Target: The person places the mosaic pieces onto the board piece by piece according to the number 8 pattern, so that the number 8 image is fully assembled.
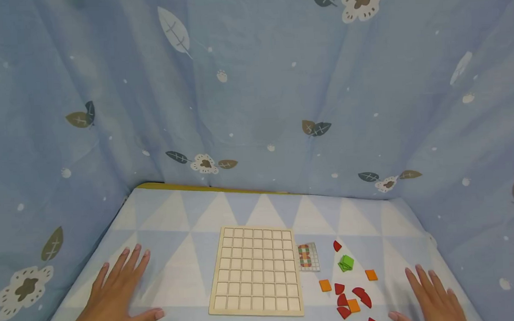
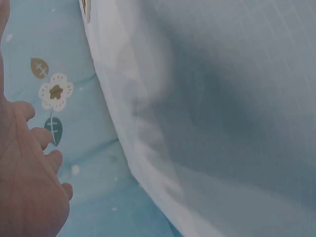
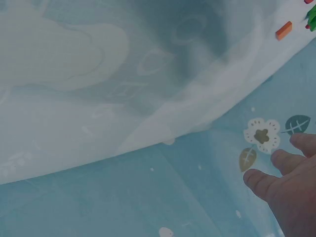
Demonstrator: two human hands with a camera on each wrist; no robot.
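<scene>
My left hand [image 1: 112,296] is at the left of the table with fingers spread and holds nothing. Over the right side, my right hand [image 1: 435,296] is spread too, with nothing in it. Between them lies a wooden grid board [image 1: 256,270] with bare square cells. A small pattern card [image 1: 308,257] touches or tucks by the board's right edge. Nearest the right hand are loose pieces: orange squares [image 1: 371,275], red quarter-round pieces [image 1: 362,297] and a small heap of green pieces [image 1: 346,263]. In the right wrist view an orange piece [image 3: 284,30] shows near the top corner.
A cloth with blue and white triangles [image 1: 171,274] covers the table. Blue curtains [image 1: 254,93] with leaves and flowers hang round its back and sides. A yellowish strip [image 1: 176,187] shows along the back edge.
</scene>
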